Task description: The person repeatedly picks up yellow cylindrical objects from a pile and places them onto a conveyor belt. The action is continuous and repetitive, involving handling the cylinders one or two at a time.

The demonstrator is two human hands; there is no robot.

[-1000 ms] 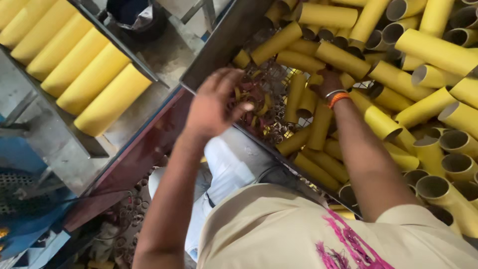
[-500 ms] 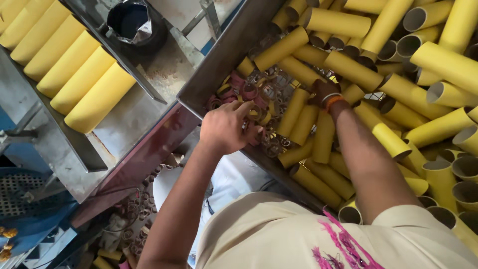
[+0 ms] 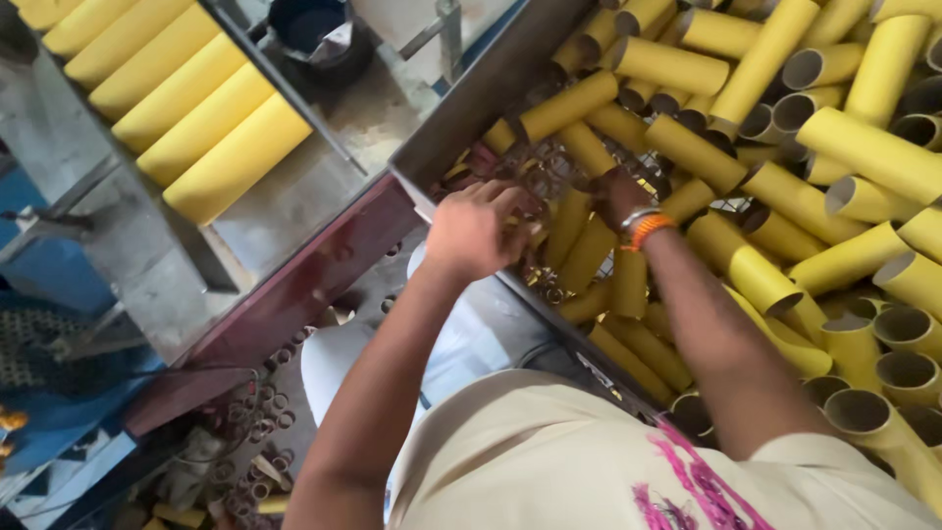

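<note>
Small rings being gathered from among yellow tubes

The left hand (image 3: 471, 231) is curled shut on a cluster of small rings (image 3: 535, 182) in the bin (image 3: 461, 118); the right hand (image 3: 613, 196) is buried among yellow tubes (image 3: 667, 67), its fingers hidden, so their state cannot be told.

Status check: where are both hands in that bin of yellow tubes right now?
Left hand closed on small rings. Right hand down among yellow tubes, grip hidden. Tubes crowd both.
</note>
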